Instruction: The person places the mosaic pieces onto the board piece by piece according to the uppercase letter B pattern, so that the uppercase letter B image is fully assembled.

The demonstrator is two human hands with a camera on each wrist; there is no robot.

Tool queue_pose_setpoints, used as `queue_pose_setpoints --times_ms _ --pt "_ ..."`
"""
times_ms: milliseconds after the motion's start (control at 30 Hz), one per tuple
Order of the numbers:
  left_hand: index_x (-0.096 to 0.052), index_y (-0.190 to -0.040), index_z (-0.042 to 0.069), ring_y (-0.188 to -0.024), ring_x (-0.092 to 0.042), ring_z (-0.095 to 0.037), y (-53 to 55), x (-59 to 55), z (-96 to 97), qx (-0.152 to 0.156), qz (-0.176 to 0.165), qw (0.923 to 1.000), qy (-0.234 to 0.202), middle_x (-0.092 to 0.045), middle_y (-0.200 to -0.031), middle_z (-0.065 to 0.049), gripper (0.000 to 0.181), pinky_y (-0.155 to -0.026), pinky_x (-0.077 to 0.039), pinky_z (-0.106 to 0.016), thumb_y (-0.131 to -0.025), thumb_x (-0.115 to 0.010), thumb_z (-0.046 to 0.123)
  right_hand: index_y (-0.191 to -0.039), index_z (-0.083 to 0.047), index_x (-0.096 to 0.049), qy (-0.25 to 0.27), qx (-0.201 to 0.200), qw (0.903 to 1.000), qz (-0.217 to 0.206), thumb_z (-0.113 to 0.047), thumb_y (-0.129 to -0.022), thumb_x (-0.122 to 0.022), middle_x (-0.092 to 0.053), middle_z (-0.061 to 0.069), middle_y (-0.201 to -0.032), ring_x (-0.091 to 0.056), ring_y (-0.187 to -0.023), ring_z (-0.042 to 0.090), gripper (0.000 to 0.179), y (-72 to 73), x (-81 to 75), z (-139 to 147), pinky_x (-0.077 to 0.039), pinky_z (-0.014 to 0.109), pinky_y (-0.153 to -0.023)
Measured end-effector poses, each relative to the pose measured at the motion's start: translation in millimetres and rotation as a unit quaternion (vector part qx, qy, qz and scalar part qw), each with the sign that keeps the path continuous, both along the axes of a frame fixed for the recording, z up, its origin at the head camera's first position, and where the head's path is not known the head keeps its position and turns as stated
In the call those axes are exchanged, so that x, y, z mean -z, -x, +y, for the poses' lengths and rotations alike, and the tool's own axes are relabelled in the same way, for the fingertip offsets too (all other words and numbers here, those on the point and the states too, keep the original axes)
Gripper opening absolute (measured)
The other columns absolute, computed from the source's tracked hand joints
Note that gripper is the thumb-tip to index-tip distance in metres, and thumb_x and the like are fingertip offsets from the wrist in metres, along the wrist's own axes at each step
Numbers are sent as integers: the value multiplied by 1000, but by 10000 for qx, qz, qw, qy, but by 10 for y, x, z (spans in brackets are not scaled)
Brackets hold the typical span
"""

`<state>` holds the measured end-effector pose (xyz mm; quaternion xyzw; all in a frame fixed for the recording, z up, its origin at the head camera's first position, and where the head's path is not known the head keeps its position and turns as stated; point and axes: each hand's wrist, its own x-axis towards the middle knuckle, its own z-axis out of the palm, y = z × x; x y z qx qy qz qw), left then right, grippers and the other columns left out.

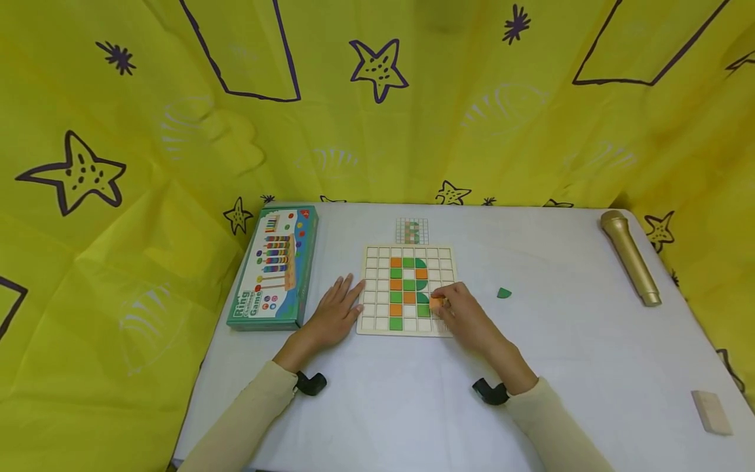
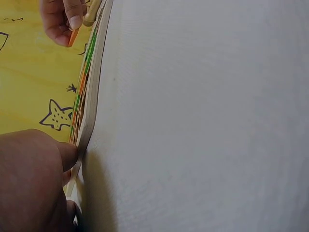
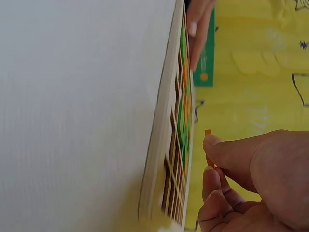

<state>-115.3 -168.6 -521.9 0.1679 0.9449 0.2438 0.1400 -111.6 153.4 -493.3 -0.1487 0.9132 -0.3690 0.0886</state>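
Note:
A wooden grid board (image 1: 379, 324) lies on the table, with green and orange tiles set in its squares to form a letter-like figure. Over the board's right part, my right hand (image 1: 467, 320) pinches an orange tile (image 3: 208, 132) between thumb and fingers. In the right wrist view that tile stands clear above the grid. My left hand (image 1: 331, 316) rests at the board's left edge, fingers extended, thumb touching the rim. Behind the board lies a small pattern card (image 1: 412, 231) showing a similar figure. One green quarter-round piece (image 1: 504, 293) sits on the table to the right.
A green ring game box (image 1: 303, 275) lies left of the left hand. At the back right is a gold microphone (image 1: 631, 259), and a pale wooden block (image 1: 712, 412) is near the right edge. A yellow patterned curtain (image 1: 377, 144) encloses the back and sides.

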Motion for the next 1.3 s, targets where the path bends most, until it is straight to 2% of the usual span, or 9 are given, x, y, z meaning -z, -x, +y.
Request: queue_pose_setpoints --times_ms 267,500,600,667,900,1300 --pt "-17 -171 16 -164 2 -38 3 -2 4 2 13 10000 -24 -4 -178 -16 62 -131 -6 -57 -116 -36 36 -123 -5 -70 -118 -501 9986 -73 -14 -103 -70 -56 5 -117 -58 -100 17 22 -102 71 -300 -53 36 -90" --pt "-16 -171 16 -164 2 -38 8 0 7 19 11 10000 31 -4 -178 -16 62 -131 -5 -57 -116 -35 37 -112 -10 -68 -250 -718 9971 36 -8 -100 -72 -57 1 -109 -56 -96 15 12 -128 69 -391 -54 34 -87" --pt "-17 -171 16 -164 2 -38 6 -1 10 29 12 10000 36 -4 -178 -16 62 -131 -6 -58 -116 -36 37 -104 -9 -69 -239 -778 9967 18 -7 -101 -70 -57 0 -106 -56 -96 14 3 -134 50 -408 -54 34 -87" --pt "-17 -171 16 -164 2 -38 4 -6 12 18 3 10000 23 -4 -178 -16 62 -131 -5 -57 -116 -36 36 -102 -8 -72 -301 -868 9957 72 -7 -101 -69 -58 -2 -105 -56 -95 13 3 -134 46 -411 -54 33 -88" --pt "-17 -171 15 -164 1 -38 -2 -16 12 -2 28 10000 48 -4 -178 -16 62 -131 -6 -58 -116 -36 36 -102 -9 -74 -300 -1089 9934 224 -5 -100 -70 -60 -4 -104 -56 -93 13 6 -136 42 -389 -54 32 -87" --pt "-17 -171 17 -164 1 -38 3 1 6 -23 -19 10000 63 -4 -178 -15 62 -131 -6 -57 -116 -35 37 -108 -15 -78 -301 -1009 9942 209 -11 -101 -72 -58 -6 -109 -62 -104 12 10 -141 67 -304 -56 36 -94"
